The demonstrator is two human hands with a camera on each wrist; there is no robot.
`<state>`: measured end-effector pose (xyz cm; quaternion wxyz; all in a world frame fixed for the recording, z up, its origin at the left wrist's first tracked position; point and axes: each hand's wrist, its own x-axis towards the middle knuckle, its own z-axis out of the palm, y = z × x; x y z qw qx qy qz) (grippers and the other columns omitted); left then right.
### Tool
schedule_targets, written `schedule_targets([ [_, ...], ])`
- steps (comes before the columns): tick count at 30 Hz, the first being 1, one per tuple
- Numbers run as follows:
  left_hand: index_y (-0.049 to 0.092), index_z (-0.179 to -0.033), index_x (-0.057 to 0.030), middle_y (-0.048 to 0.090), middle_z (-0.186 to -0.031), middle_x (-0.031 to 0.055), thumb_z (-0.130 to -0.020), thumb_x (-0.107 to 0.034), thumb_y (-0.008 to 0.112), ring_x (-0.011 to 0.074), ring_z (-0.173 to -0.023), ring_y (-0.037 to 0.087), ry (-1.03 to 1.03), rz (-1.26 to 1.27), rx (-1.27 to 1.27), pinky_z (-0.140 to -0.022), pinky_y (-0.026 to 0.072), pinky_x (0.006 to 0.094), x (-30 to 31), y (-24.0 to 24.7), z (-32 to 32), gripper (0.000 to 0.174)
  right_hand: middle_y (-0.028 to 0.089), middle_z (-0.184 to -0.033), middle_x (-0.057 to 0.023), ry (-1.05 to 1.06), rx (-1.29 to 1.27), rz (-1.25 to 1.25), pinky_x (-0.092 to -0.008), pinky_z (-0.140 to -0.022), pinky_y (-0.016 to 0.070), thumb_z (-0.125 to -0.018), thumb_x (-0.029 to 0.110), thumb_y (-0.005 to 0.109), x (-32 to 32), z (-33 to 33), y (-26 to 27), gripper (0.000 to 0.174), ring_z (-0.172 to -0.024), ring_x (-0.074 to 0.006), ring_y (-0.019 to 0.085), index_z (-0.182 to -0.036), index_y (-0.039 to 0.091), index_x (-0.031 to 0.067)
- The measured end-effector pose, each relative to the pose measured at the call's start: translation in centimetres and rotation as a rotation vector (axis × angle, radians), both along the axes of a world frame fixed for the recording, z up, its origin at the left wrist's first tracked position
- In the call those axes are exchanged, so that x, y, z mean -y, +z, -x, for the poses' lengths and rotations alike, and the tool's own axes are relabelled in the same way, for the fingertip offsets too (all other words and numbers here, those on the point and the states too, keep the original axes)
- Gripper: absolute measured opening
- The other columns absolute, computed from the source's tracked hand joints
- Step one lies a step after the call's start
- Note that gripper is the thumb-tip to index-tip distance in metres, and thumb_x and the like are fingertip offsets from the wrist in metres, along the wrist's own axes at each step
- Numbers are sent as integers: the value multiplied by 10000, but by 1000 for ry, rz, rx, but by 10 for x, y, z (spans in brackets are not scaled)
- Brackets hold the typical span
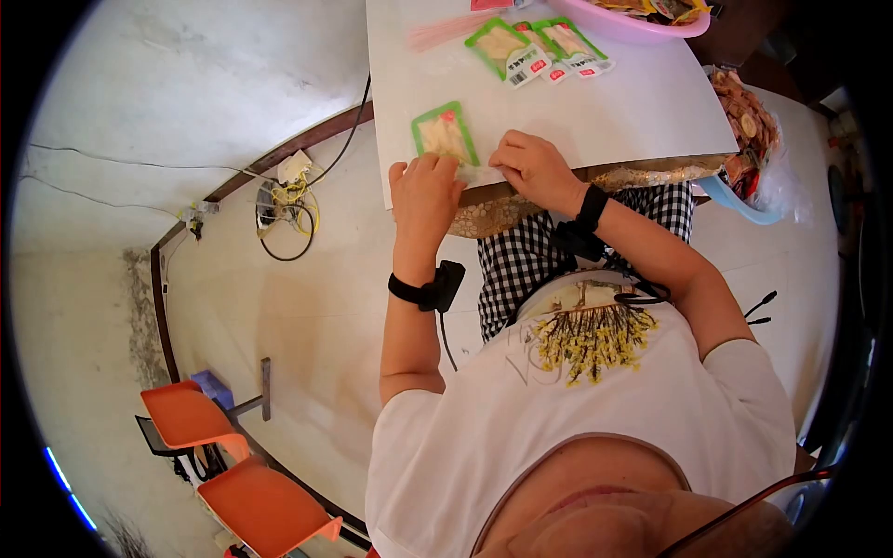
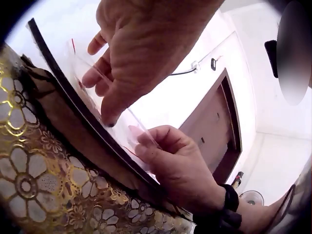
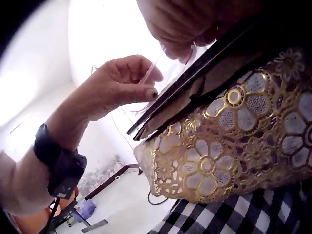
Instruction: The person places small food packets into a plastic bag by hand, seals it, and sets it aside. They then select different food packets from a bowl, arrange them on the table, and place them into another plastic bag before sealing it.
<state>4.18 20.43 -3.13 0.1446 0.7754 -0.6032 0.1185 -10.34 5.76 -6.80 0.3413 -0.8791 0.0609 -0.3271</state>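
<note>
We log a white tabletop over gold floral cloth; orange chairs, pale floor. Green-edged packets: print too small to read. Left hand and right hand, fingers curled, pinch clear bag at near table edge.

Clear plastic in left hand

- The packets are showing green borders.
- The tablecloth is displaying golden outlines around white-petalled flowers.
- The trousers are showing black-and-white checks.
- The white shirt is bearing yellow blossoms on brown stems.
- The chairs are showing orange.
</note>
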Motion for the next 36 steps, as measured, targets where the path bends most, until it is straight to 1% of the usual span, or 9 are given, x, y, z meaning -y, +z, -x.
schedule_targets([
  [7,615,-969,-126,591,-851,25,-588,-167,812,217,-792,598,-69,-38,-135,-734,382,369,10,12,0,430,537,-825,-79,-29,-10,-83,-335,-621,465,-758,-49,618,1,-2,-1,129,-710,-257,575,-852,618,41],
  [12,601,-934,-137,587,-865,28,-549,-183,838,233,-833,592,-76,-79,-234,-660,392,369,14,3,-13,454,551,-834,-90,-9,-25,-81,-372,-634,477,-767,-6,627,2,-2,-1,95,-740,-301,585,-847,618,45],
  [18,605,-970,-109,595,-936,66,-561,-192,837,275,-873,591,-79,-15,-358,-707,475,400,22,1,-23,477,544,-829,-83,0,0,-45,-352,-616,470,-767,-29,625,1,0,0,113,-710,-275,575,-856,618,40],
  [21,603,-1000,-100,592,-973,83,-597,-160,815,303,-889,590,-110,34,-222,-733,504,399,27,3,-28,459,541,-831,-85,-6,26,-36,-340,-607,465,-766,-47,623,0,0,-3,123,-697,-265,570,-860,616,33],
  [24,603,-1027,-101,589,-996,80,-651,-141,778,308,-921,584,-44,78,-100,-722,506,399,33,-2,-28,417,535,-839,-94,-17,40,-35,-342,-618,462,-769,-59,610,2,-1,-3,136,-717,-274,563,-871,611,31],
  [27,605,-1052,-88,587,-1031,113,-713,-88,713,332,-920,603,283,-100,-154,-740,512,407,44,-2,-25,356,534,-852,-99,-48,45,-12,-371,-667,468,-749,-74,581,4,-3,-4,176,-791,-298,559,-882,600,40],
  [30,591,-1067,-93,592,-1040,124,-737,-76,673,352,-875,620,392,-196,-124,-702,512,424,45,0,-24,340,533,-858,-100,-74,46,-12,-389,-699,469,-734,-84,563,3,-4,-2,203,-835,-311,554,-886,590,48],
  [33,581,-1060,-97,589,-1014,127,-753,-45,636,353,-806,628,-63,35,-46,-663,509,432,27,3,-24,316,532,-859,-102,-84,56,-13,-390,-705,468,-732,-85,558,4,-5,1,206,-838,-311,553,-883,588,51],
  [36,586,-1060,-100,586,-1002,110,-747,-53,634,339,-817,627,-30,-100,-77,-667,506,432,31,5,-26,321,532,-860,-104,-43,44,-16,-392,-708,468,-734,-84,554,5,-5,-2,201,-836,-310,554,-878,587,54],
])
